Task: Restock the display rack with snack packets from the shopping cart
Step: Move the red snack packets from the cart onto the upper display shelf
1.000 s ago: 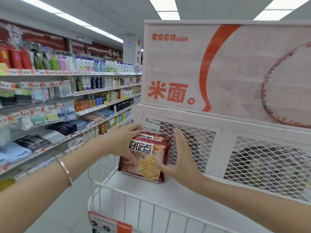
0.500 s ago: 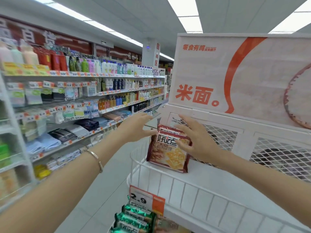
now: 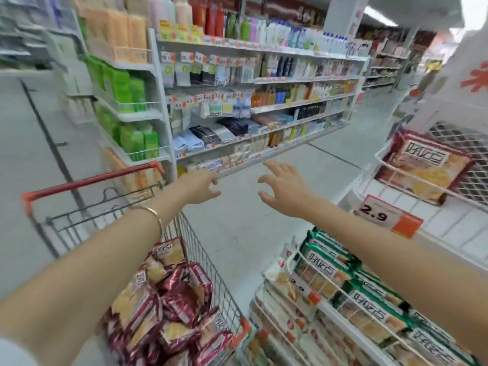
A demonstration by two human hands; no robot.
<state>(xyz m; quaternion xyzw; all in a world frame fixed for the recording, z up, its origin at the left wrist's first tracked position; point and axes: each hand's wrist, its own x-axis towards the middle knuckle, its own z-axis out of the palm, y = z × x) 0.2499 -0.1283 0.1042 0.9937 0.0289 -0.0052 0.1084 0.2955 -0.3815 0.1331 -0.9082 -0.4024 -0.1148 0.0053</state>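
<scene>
One dark-red foil snack packet (image 3: 422,167) stands on the white wire display rack (image 3: 454,229), top tier. Many more (a heap) fill the red-handled wire shopping cart (image 3: 203,249). My left hand (image 3: 200,187) and right hand (image 3: 285,192) hover empty, fingers loosely spread.

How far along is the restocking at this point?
Done: one red snack packet stands in the rack's top basket. In hand: nothing; left hand and right hand hover empty over the aisle. Left: a heap of red packets fills the shopping cart.
</scene>
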